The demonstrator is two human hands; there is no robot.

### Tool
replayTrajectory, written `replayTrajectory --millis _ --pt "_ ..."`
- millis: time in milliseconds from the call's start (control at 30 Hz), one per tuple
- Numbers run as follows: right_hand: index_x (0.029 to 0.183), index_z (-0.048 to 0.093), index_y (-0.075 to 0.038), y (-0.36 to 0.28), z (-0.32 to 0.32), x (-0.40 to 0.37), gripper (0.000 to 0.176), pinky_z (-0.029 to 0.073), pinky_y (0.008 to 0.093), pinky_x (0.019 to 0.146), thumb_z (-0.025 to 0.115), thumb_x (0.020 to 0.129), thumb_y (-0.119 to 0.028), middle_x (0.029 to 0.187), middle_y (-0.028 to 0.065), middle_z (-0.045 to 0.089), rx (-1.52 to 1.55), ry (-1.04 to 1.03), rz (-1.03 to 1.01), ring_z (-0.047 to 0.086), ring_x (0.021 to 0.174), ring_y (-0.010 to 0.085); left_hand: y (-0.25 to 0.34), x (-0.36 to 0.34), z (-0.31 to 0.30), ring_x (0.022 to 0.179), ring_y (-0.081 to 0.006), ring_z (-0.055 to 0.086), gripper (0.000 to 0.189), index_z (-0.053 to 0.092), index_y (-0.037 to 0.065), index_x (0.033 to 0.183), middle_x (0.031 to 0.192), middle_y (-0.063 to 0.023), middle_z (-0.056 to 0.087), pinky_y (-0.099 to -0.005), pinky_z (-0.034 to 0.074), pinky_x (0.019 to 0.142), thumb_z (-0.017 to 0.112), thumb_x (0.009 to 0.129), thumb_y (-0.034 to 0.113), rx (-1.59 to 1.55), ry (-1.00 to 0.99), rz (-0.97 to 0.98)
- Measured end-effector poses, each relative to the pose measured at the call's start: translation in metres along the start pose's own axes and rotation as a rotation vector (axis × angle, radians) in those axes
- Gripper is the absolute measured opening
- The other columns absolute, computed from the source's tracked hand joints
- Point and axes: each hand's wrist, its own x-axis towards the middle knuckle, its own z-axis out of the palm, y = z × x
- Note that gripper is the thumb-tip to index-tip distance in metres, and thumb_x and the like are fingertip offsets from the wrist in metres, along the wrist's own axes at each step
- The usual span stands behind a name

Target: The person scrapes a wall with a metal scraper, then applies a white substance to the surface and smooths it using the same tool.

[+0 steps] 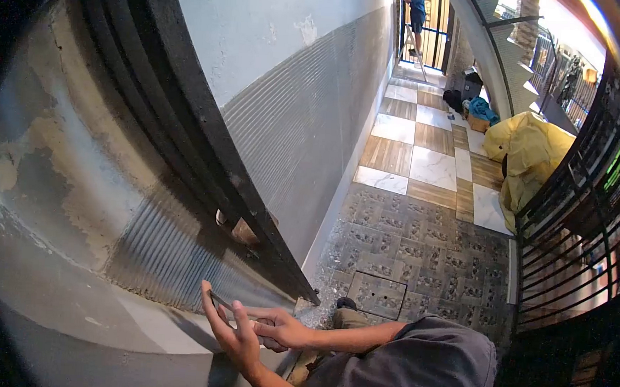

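My left hand (236,339) is raised at the lower middle, its fingers bent around a thin, flat dark object (222,303) seen nearly edge-on. What kind of object it is, I cannot make out. My right hand (282,329) meets it from the other side, with fingers curled at the object's near end and partly hidden. Both hands are in front of a grey wall strip with combed ridges (172,245), close to a dark metal gate frame (217,138).
Beyond the frame runs a wall with ridged grey mortar (298,100). Dark patterned tiles (420,250) cover the near floor; marble and wood-look tiles (413,139) lie farther off. A yellow cover (529,146) and black railing (568,259) line the right. A person (415,15) stands on a ladder (416,54).
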Motion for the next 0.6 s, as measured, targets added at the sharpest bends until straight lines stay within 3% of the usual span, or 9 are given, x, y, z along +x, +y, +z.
replayTrajectory --millis 100,167,400,600 --pt "0.141 0.029 -0.015 -0.008 0.0 0.001 0.047 0.025 0.019 0.037 0.043 0.096 -0.02 0.058 -0.0055 0.039 0.07 -0.015 0.095 0.031 0.042 0.0029 -0.01 0.002 -0.002 0.129 -0.0333 0.033 0.057 0.033 0.002 0.135 0.14 -0.0181 0.034 -0.0471 0.029 0.101 0.049 0.088 0.029 -0.037 -0.003 0.016" --pt "0.139 0.034 -0.018 -0.005 -0.002 0.003 0.046 0.029 0.0203 0.034 0.045 0.096 -0.026 0.056 -0.0047 0.044 0.061 -0.012 0.061 0.034 0.039 0.0035 -0.009 0.003 -0.002 0.128 -0.0333 0.035 0.056 0.034 0.002 0.135 0.139 -0.0184 0.036 -0.0464 0.03 0.101 0.05 0.088 0.028 -0.03 -0.007 0.027" --pt "0.14 0.033 -0.019 0.008 -0.005 0.006 0.046 0.03 0.0198 0.038 0.045 0.096 -0.028 0.059 -0.0056 0.043 0.028 0.013 0.054 0.034 0.045 0.0027 -0.015 0.006 -0.005 0.123 -0.0341 0.04 0.052 0.041 -0.002 0.13 0.134 -0.0204 0.041 -0.0407 0.033 0.1 0.052 0.087 0.024 0.13 0.026 0.126" --pt "0.139 0.033 -0.018 0.009 -0.002 0.012 0.048 0.03 0.0198 0.04 0.047 0.095 -0.029 0.061 -0.0052 0.043 -0.094 0.029 -0.077 0.035 0.048 0.0032 -0.01 0.006 0.0 0.122 -0.0351 0.041 0.053 0.043 -0.004 0.128 0.132 -0.0216 0.044 -0.0401 0.034 0.099 0.053 0.087 0.027 0.012 0.112 0.131"
